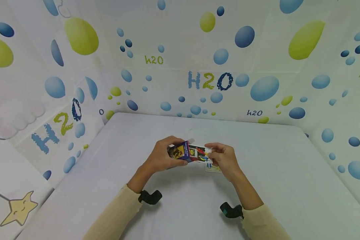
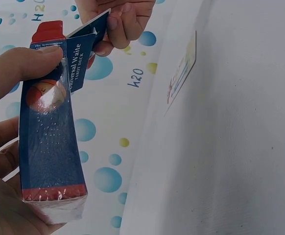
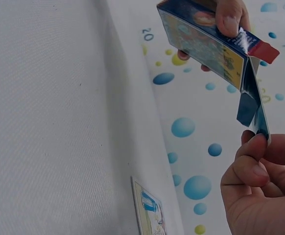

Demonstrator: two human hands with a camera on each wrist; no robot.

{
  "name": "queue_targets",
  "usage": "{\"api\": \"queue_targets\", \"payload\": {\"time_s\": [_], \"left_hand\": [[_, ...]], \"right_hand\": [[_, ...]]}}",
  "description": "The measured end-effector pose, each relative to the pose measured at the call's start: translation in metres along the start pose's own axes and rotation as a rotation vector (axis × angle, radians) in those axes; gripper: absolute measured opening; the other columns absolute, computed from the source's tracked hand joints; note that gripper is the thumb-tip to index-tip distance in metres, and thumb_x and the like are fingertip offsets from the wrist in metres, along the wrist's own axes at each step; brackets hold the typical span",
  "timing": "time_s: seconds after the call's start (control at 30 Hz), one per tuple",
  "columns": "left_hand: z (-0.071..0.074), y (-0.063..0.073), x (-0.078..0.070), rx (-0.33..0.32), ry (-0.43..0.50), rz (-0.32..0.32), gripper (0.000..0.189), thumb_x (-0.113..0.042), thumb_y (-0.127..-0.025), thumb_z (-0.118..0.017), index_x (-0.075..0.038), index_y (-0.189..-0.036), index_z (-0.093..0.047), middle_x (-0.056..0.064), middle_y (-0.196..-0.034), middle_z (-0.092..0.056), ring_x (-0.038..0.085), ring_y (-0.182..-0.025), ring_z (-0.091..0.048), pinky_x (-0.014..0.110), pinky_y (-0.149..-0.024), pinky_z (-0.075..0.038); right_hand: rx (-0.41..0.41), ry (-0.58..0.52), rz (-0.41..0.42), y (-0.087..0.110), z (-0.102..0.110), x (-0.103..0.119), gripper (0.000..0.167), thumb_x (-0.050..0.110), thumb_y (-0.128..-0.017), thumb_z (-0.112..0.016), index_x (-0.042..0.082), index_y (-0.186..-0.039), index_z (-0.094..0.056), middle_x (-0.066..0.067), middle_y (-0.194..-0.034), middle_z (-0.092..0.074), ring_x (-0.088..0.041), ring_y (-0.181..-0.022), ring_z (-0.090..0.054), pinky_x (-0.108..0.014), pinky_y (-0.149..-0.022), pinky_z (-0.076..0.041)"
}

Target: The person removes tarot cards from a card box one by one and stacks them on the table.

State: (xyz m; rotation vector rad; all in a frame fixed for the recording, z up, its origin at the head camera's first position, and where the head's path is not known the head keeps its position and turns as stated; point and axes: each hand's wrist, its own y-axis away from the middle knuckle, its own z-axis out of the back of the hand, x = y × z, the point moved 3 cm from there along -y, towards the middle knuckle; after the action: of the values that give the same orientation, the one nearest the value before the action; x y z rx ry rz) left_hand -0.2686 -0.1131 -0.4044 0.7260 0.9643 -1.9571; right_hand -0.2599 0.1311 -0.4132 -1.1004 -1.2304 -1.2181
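Observation:
My left hand (image 1: 165, 155) grips a blue tarot card box (image 1: 181, 151), thumb along its narrow side. "Universal Waite Tarot Deck" is printed on a blue end flap (image 2: 76, 66) in the left wrist view. A red-tipped tuck flap (image 3: 265, 51) juts from the opened end. My right hand (image 1: 225, 158) pinches the far end of a tarot card (image 1: 199, 153), which extends from the box's opening with its colourful picture towards the head camera. Both hands are raised over the table. Below the right hand lies another tarot card (image 1: 213, 168), partly hidden by that hand.
A white cloth covers the table (image 1: 180, 206). Behind and beside it hang white sheets (image 1: 177, 50) printed with blue and green drops and "H2O". Black wrist-worn devices (image 1: 150, 197) sit at both cuffs.

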Motion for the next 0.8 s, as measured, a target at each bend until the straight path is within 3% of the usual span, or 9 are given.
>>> {"api": "queue_targets", "payload": {"time_s": [0.2,0.43,0.8], "left_hand": [[0.0012,0.0,0.0013,-0.009,-0.002,0.006,0.065,-0.028,-0.073,-0.092,-0.02,-0.132,-0.065,-0.003,-0.123,-0.064,0.023,-0.113,-0.06,0.04,-0.094,-0.056],[0.0027,-0.0001,0.0027,-0.028,-0.007,0.019,0.065,-0.026,-0.072,-0.093,-0.019,-0.13,-0.065,-0.003,-0.122,-0.065,0.02,-0.111,-0.059,0.039,-0.094,-0.056],[0.0041,-0.0008,0.0059,-0.052,-0.006,0.031,0.064,-0.026,-0.072,-0.093,-0.017,-0.129,-0.065,-0.003,-0.123,-0.065,0.02,-0.112,-0.06,0.04,-0.095,-0.055]], "right_hand": [[-0.016,-0.003,0.004,-0.0002,0.0002,-0.0006,0.03,-0.001,-0.093,-0.059,-0.001,-0.121,-0.069,-0.01,-0.087,-0.055,-0.019,-0.07,-0.054,-0.02,-0.056,-0.046],[-0.007,-0.03,0.002,-0.0016,-0.0001,-0.0018,0.035,-0.001,-0.092,-0.061,-0.007,-0.127,-0.063,-0.009,-0.083,-0.053,-0.016,-0.063,-0.048,-0.021,-0.052,-0.04],[-0.02,-0.046,-0.006,-0.0008,-0.0007,0.0002,0.034,-0.001,-0.09,-0.065,-0.005,-0.124,-0.064,-0.007,-0.081,-0.056,-0.017,-0.062,-0.05,-0.021,-0.052,-0.041]]}}
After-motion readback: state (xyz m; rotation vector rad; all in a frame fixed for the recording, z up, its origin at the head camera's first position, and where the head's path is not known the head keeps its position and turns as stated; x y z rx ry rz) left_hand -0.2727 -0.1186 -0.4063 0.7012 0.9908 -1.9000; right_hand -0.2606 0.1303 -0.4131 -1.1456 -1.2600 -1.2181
